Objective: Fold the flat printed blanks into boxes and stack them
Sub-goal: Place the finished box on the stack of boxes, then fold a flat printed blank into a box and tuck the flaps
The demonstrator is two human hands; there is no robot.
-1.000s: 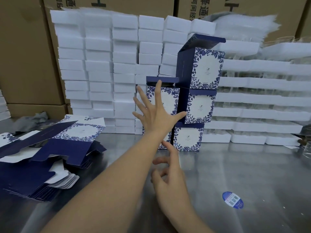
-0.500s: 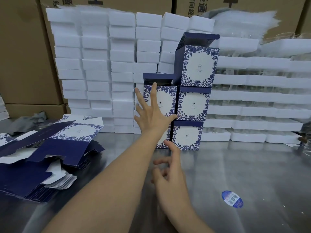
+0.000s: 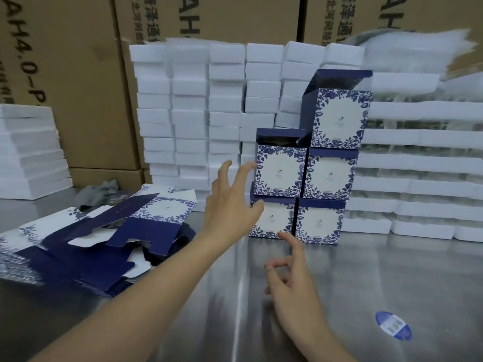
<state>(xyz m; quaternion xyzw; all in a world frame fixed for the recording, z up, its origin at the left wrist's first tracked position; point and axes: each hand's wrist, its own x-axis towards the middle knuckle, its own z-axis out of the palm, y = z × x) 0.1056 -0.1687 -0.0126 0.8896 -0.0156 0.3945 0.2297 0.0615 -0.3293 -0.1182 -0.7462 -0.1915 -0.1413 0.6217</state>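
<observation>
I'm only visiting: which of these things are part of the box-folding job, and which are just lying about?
Part of the job: stacked folded boxes; pile of flat blanks; left hand and right hand, both empty.

Just lying about: white foam blocks; brown cartons; grey cloth; blue sticker on the steel table.

My steel table [image 3: 392,270] carries the folded boxes [image 3: 318,220]. Left of them sprawl the flat blanks [image 3: 146,228], behind them stand white foam blocks [image 3: 190,126], and nearer me, to their right, sticks a blue oval sticker [image 3: 393,325].
</observation>
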